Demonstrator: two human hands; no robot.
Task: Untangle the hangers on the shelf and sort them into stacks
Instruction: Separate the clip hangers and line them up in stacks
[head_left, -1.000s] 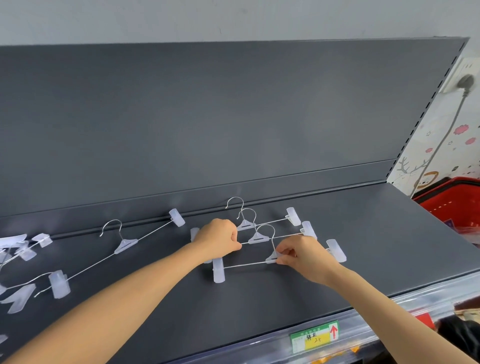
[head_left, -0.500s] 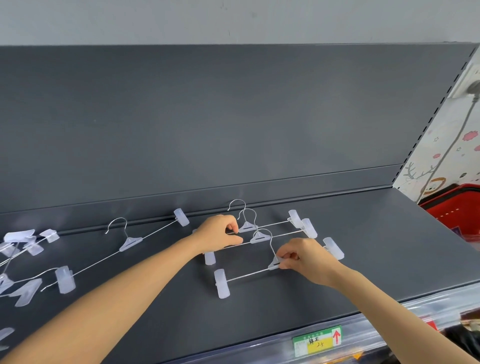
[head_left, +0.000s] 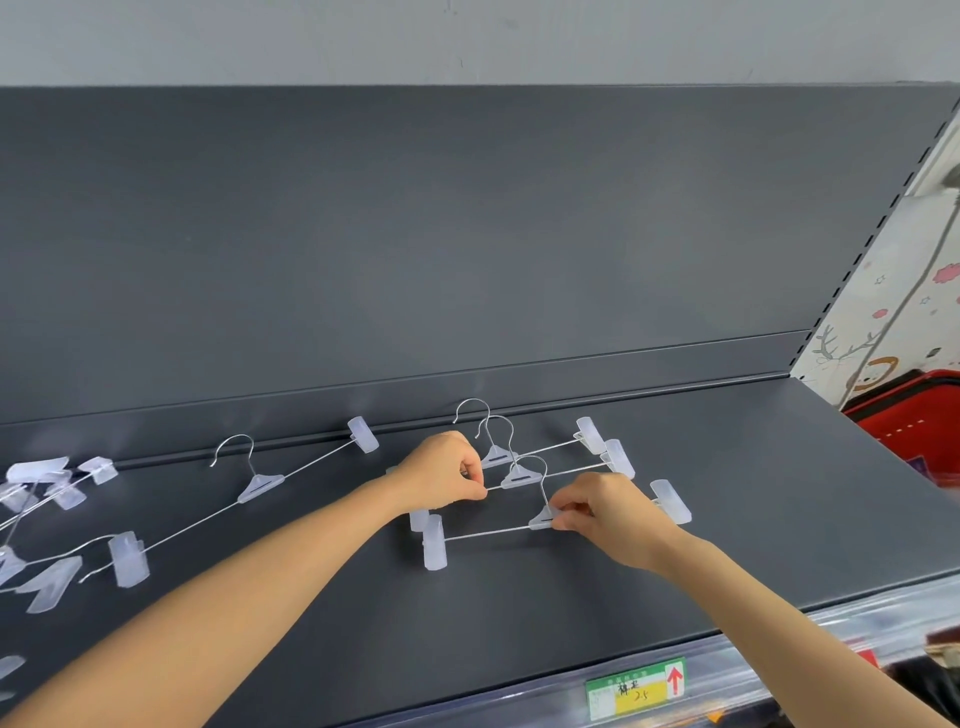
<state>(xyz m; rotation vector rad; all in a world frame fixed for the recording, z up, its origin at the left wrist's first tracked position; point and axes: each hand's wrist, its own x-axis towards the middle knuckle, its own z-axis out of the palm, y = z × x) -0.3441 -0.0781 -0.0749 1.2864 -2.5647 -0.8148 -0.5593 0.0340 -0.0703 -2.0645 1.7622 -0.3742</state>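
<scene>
Both bare arms reach forward from the lower edge of the view and draw together toward the middle. The left forearm (head_left: 234, 587) comes in from the lower left corner, long and straight, with the wrist level. The left hand (head_left: 441, 475) shows its back, knuckles up, with the fingers curled under and the thumb and fingertips pinching the thin wire of the middle hanger (head_left: 519, 477). The right forearm (head_left: 753, 597) enters from the lower right. The right hand (head_left: 610, 512) sits just beside the left and a little nearer the body, back upward, fingers curled, pinching the plastic middle piece of the front hanger (head_left: 488, 531). The hands do not touch.
</scene>
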